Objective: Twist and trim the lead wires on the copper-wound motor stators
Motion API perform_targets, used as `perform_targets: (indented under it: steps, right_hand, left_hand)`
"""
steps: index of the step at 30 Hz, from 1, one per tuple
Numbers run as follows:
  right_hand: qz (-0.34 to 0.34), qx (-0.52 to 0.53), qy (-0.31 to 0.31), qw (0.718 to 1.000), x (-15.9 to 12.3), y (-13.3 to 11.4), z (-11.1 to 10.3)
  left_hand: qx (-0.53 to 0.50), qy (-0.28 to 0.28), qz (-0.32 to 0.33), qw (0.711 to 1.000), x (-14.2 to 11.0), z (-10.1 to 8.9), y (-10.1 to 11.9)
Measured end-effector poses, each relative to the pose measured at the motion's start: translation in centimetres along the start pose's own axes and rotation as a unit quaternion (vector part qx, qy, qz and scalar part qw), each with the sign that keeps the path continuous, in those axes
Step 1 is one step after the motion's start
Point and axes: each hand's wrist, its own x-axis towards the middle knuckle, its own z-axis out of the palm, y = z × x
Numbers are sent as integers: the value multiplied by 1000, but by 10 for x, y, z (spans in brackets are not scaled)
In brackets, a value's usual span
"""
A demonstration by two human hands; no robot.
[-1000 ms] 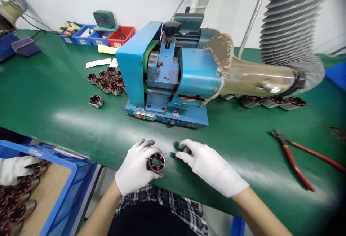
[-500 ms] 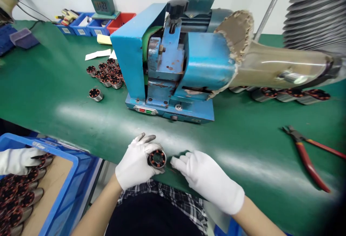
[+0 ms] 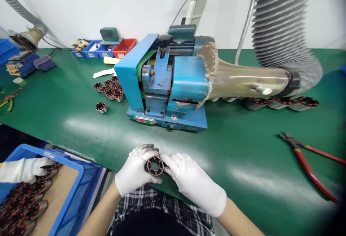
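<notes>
My left hand [image 3: 136, 171], in a white glove with grey fingertips, is closed around a motor stator [image 3: 155, 158], a metal ring with copper windings inside. The stator's open end faces up towards me, above the green table's front edge. A thin wire strand shows by my left fingers. My right hand [image 3: 193, 182], gloved in white as well, has its fingers pinched together against the right side of the ring. Whatever those fingertips hold, if anything, is hidden.
A blue belt machine [image 3: 189, 81] stands ahead. Several stators [image 3: 101, 107] sit to its left, more [image 3: 304, 103] behind its duct. Red-handled cutters [image 3: 305, 164] lie right. At left, another person's gloved hand [image 3: 25, 170] reaches into a blue crate [image 3: 78, 174] of stators.
My right hand has moved left to the stator and now touches its rim. My left hand still holds the stator. The camera view has shifted, showing more of the wall.
</notes>
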Motion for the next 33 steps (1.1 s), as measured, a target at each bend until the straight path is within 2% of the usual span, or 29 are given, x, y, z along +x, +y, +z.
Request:
perform_targets:
  steps: [3,6,9,11,13,15,19,23,25,28,29,31,33]
  right_hand:
    - [-17,-17,3,1000,3,-3,-8]
    - [-27,72,25,997,3,-3,-20]
    - [-1,169,35,985,2,-7,-32]
    - [32,204,23,978,2,-10,-38]
    - [56,252,5,966,3,-12,-43]
    - [81,328,3,941,4,-12,-44]
    - [130,439,28,889,5,-12,-42]
    - [165,446,60,878,5,-15,-41]
    - [164,460,59,871,5,-16,-44]
    - [144,535,24,832,4,-15,-48]
    - [141,563,9,814,3,-15,-49]
    - [144,599,-17,788,2,-15,-48]
    - [149,592,-27,792,1,-16,-47]
  left_hand:
    - [-79,-8,-53,995,-4,-3,10]
    - [-151,-13,-80,985,-9,-12,22]
    - [-232,-39,1,972,-9,-28,33]
    - [-261,-30,51,964,-7,-36,39]
    - [-243,16,64,968,-8,-40,44]
    - [-176,65,73,979,-10,-39,46]
    - [-16,78,80,994,-18,-35,49]
    - [-42,80,87,992,-22,-28,53]
    - [-84,114,68,988,-24,-24,55]
    - [-122,159,35,979,-23,-22,53]
    - [-119,151,35,981,-22,-22,51]
    - [-125,96,48,986,-17,-25,46]
    - [-188,42,72,979,-13,-28,42]
